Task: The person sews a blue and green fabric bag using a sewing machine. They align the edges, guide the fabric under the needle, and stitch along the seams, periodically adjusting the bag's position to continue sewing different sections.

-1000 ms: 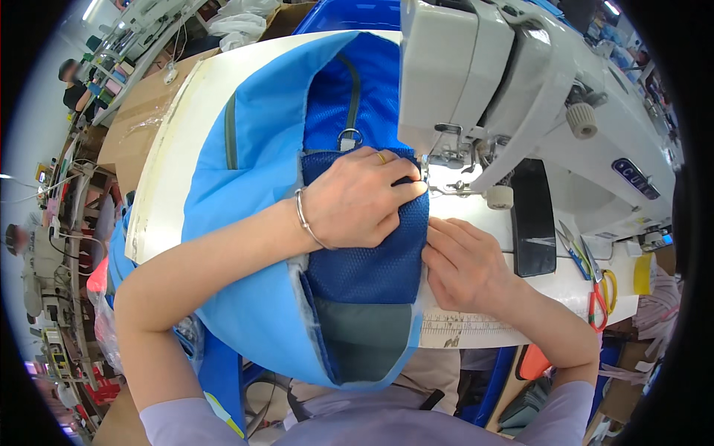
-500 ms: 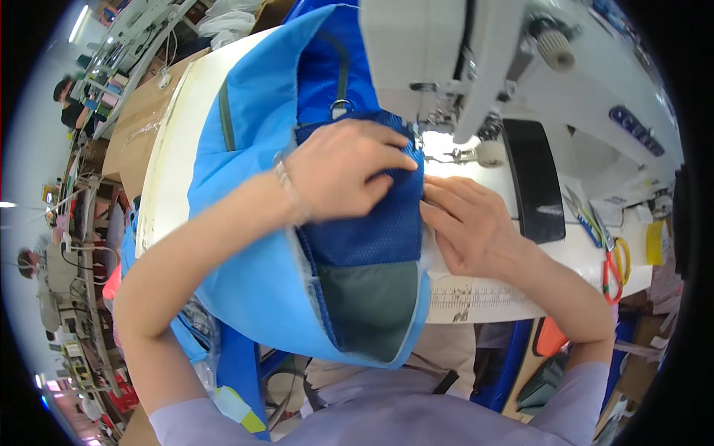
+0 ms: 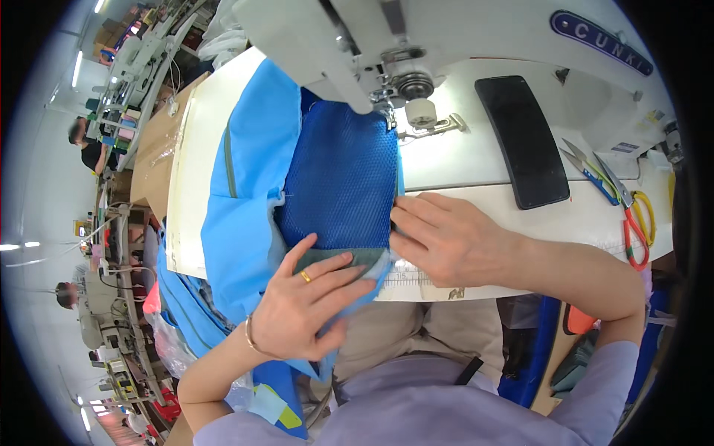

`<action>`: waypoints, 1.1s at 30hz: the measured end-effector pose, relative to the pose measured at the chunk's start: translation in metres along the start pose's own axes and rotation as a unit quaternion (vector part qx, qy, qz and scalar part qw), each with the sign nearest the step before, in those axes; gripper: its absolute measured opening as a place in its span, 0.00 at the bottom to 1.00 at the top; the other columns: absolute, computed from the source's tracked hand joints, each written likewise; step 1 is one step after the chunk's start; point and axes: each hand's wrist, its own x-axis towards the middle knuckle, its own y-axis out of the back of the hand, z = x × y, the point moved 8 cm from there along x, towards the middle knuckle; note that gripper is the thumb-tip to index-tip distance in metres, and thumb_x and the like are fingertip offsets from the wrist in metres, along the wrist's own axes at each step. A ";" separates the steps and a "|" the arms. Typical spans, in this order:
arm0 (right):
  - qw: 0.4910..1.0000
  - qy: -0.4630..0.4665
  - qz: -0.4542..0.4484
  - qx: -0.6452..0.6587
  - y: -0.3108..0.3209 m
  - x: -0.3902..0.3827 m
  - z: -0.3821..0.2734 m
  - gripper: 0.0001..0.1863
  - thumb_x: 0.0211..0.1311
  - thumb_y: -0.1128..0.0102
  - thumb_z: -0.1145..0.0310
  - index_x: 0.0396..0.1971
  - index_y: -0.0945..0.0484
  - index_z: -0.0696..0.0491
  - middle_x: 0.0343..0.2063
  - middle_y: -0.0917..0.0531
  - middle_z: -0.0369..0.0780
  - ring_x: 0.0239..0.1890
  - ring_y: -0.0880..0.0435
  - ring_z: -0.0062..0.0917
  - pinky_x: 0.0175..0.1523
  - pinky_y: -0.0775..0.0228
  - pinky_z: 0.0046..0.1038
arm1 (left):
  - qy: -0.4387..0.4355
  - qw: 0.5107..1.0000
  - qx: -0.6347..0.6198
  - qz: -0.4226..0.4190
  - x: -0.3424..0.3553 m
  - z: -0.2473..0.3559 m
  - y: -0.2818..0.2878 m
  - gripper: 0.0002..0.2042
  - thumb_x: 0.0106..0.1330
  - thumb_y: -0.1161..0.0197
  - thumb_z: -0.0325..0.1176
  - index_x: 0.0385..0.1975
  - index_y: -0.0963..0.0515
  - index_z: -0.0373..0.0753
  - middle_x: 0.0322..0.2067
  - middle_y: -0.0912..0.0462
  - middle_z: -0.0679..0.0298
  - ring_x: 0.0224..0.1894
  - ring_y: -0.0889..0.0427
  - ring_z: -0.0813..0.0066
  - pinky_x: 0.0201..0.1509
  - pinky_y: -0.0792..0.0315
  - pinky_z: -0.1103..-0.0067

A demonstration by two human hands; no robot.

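A bright blue fabric piece [image 3: 249,160] with a dark blue mesh panel [image 3: 342,175] lies on the sewing table, its upper right corner at the presser foot [image 3: 390,119] of a white sewing machine [image 3: 476,37]. Below the mesh runs a grey-green strip [image 3: 364,257], partly covered by my left hand [image 3: 305,305]. That hand rests on the fabric near the table's front edge, fingers spread. With its fingertips pressed together, my right hand [image 3: 454,238] grips the fabric's right edge, just below the machine's lit sewing area.
To the right lie a black phone [image 3: 520,141], small blue-handled snips [image 3: 595,178] and red-and-yellow-handled scissors [image 3: 632,223]. A ruler strip [image 3: 413,279] runs along the front edge. Further left are a cardboard box [image 3: 160,160], more blue fabric [image 3: 186,297] and people at other machines.
My left hand has come down from the mesh near the needle to the lower part of the fabric, its fingers spreading. My right hand stays at the right edge. The view has shifted.
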 end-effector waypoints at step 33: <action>0.984 0.028 -0.046 0.169 0.007 0.004 -0.029 0.15 0.48 0.37 0.66 0.37 0.18 0.54 0.34 0.20 0.38 0.41 0.22 0.29 0.45 0.31 0.29 | 0.264 0.941 -0.210 0.017 0.079 -0.066 0.029 0.05 0.67 0.35 0.26 0.32 0.19 0.29 0.27 0.17 0.65 0.29 0.21 0.85 0.33 0.28 0.84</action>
